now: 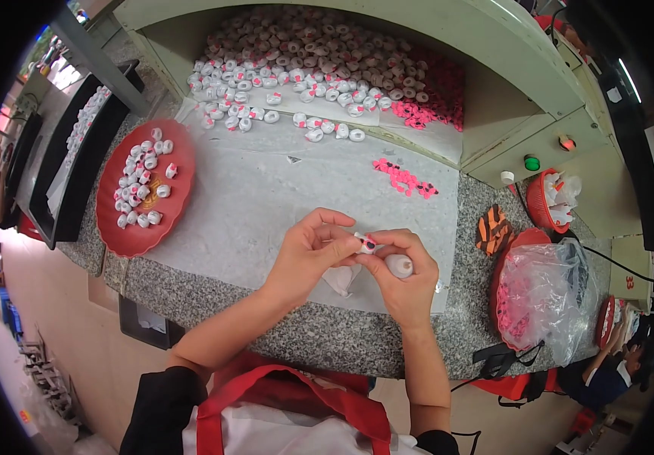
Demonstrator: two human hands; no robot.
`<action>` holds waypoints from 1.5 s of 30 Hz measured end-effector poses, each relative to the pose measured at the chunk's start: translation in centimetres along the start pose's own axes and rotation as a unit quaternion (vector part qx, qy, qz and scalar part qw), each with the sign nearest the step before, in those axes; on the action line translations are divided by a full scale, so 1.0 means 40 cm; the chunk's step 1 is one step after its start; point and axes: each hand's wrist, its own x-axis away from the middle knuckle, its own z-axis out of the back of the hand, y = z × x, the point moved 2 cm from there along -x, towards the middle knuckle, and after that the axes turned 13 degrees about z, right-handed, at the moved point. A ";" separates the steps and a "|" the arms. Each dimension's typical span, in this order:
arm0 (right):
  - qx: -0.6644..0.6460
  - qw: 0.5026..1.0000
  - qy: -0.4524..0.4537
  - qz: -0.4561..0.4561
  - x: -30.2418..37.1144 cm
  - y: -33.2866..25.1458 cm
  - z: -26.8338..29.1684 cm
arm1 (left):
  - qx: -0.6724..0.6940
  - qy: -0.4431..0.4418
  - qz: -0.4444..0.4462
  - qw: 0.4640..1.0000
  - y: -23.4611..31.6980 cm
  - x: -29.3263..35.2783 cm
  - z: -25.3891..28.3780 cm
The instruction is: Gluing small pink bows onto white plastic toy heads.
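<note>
Near the front of the worktop, my left hand (313, 249) is closed, thumb and fingers pinching a small white figure piece (366, 243) with pink and black details. My right hand (409, 282) is curled from the other side, its thumb and forefinger tips at the same piece. Inside that hand sits a small white bottle (399, 265), its rounded end toward me. A crumpled white cloth or paper (341, 280) lies beneath the hands. Beyond them, small flat pink pieces (404, 179), some with black parts, lie scattered on the white sheet (266, 197).
A red scalloped plate (107, 220) at left holds several white pieces. Many more are heaped inside the green-grey cabinet (486, 140). On the right are a striped cloth (495, 230), a red basket (541, 201) and a plastic bag (550, 284) over a red tray. Another person (607, 371) is at far right.
</note>
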 end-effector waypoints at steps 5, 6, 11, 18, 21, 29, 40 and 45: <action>-0.151 0.987 -0.023 -0.046 -0.003 0.032 0.026 | -0.257 -0.061 -0.134 0.955 0.030 0.028 -0.014; -0.206 0.976 -0.025 -0.060 -0.001 0.037 0.022 | -0.256 -0.058 -0.131 0.956 0.026 0.028 -0.013; -0.260 0.957 -0.006 -0.128 0.003 0.047 0.013 | -0.222 0.014 -0.144 0.964 0.014 0.024 -0.007; -0.284 0.950 0.011 -0.129 0.003 0.062 0.002 | -0.255 0.000 -0.118 0.960 0.013 0.015 0.004; -0.245 0.954 0.010 -0.176 -0.006 0.047 -0.017 | -0.235 0.019 -0.105 0.966 0.025 0.018 0.004; -0.076 0.986 0.017 -0.146 0.006 -0.001 -0.038 | -0.369 0.305 -0.315 0.820 0.178 0.123 0.169; 0.034 0.997 -0.003 -0.072 0.015 0.019 -0.020 | -0.682 0.368 -0.309 0.551 0.210 -0.258 0.117; 0.021 0.998 0.045 -0.046 0.011 0.020 0.035 | -0.135 0.029 -0.090 0.986 0.162 -0.111 0.095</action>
